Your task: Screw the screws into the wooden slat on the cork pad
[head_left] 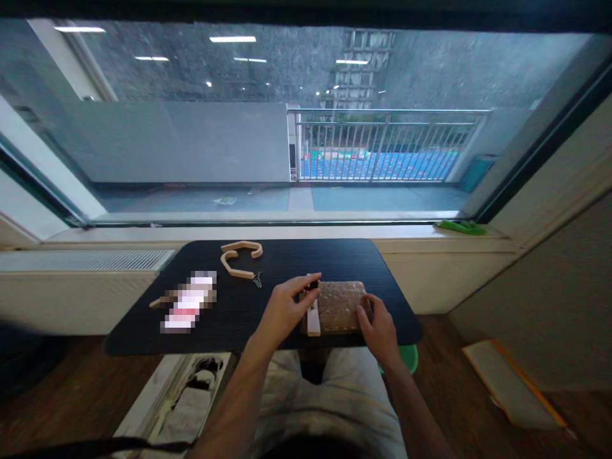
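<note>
A brown, speckled rectangular piece (340, 307), perhaps a small bag, lies on the dark table near its front edge. Along its left side runs a pale strip (313, 320). My left hand (285, 306) reaches over the upper end of that strip, thumb and fingers closed around a small dark thing (313, 285) whose kind I cannot make out. At the opposite side, my right hand (380, 325) grips the brown piece by its right edge, thumb on top. Two curved wooden handles (238, 274) rest farther back on the table, with small metal bits (257, 280) beside them.
The black table (268, 255) stands against a window sill (287, 233). A blurred-out phone-like object (190, 303) lies at its left, over a wooden stick (157, 303). Below are an open box (191, 401) and a green basin (408, 358). A green cloth (461, 227) sits on the sill.
</note>
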A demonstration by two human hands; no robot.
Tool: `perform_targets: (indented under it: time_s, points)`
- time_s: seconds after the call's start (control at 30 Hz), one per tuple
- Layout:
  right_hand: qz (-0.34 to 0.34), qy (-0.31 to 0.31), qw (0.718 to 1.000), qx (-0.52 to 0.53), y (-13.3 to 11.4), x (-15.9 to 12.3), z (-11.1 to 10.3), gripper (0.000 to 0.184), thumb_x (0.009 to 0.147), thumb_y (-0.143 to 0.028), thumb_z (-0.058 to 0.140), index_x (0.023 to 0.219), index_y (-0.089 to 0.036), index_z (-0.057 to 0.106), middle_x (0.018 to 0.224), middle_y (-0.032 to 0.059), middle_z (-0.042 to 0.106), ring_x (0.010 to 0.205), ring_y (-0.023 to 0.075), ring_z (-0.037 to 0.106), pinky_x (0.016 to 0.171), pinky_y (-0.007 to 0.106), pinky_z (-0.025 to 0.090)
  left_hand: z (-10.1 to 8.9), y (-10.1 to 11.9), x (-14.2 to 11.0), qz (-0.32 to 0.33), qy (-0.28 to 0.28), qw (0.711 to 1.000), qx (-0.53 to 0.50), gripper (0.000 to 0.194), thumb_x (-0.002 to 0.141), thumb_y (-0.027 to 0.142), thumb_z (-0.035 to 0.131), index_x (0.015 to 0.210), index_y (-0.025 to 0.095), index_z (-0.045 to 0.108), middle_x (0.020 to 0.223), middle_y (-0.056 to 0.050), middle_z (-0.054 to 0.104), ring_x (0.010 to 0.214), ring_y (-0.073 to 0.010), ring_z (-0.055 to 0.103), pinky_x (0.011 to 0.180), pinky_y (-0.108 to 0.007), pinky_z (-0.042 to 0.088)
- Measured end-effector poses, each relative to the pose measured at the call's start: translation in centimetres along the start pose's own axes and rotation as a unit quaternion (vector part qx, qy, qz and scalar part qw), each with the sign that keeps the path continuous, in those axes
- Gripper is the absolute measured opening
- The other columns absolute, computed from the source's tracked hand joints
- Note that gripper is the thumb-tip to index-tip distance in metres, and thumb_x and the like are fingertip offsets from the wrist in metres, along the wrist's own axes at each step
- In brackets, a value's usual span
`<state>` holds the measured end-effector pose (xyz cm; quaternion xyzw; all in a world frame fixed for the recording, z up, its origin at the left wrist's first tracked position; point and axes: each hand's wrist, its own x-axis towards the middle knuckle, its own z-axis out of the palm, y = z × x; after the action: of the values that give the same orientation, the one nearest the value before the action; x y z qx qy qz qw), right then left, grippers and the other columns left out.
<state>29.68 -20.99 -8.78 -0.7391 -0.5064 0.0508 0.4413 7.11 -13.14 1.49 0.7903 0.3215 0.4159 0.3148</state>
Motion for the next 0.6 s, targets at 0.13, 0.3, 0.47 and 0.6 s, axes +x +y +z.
perform_targets:
  time_s: [0.13,0.3,0.47,0.6]
  points:
    - [0.010,-0.008,1.000,0.002,-0.08,0.00,-0.05,0.048,0.086,-0.049,0.046,0.117,-0.015,0.061,0.113,0.0162,0.069,0.100,0.0297,0.065,0.089,0.045,0.049,0.09,0.12,0.08,0.016,0.010,1.000,0.010,0.031,0.088,0.020,0.064,0.118,0.023,0.070,0.109,-0.004,0.075,0.091,-0.0165,0.068,0.086,-0.028,0.054]
    - [0.002,-0.003,1.000,0.004,-0.14,-0.06,-0.03,0.048,0.086,-0.049,0.045,0.117,-0.015,0.061,0.114,0.0167,0.069,0.101,0.0306,0.064,0.090,0.046,0.049,0.15,0.37,0.21,0.032,0.036,0.999,0.023,0.029,0.087,0.019,0.065,0.115,0.022,0.072,0.094,-0.003,0.069,0.082,-0.0148,0.065,0.079,-0.027,0.052]
    - [-0.003,0.008,1.000,0.006,0.02,-0.08,0.11,0.046,0.087,-0.048,0.046,0.116,-0.016,0.061,0.113,0.0156,0.069,0.100,0.0293,0.064,0.090,0.045,0.048,0.05,0.41,0.22,0.029,0.037,0.998,0.038,0.029,0.088,0.017,0.064,0.115,0.022,0.072,0.089,-0.002,0.066,0.078,-0.0141,0.063,0.076,-0.026,0.050]
    - [-0.003,0.005,1.000,0.009,-0.05,-0.05,0.04,0.047,0.087,-0.048,0.046,0.116,-0.015,0.061,0.113,0.0160,0.069,0.101,0.0295,0.064,0.091,0.045,0.048,0.06,0.32,0.20,0.034,0.035,0.998,0.037,0.029,0.089,0.017,0.063,0.116,0.023,0.071,0.088,-0.002,0.065,0.079,-0.0141,0.063,0.077,-0.026,0.050]
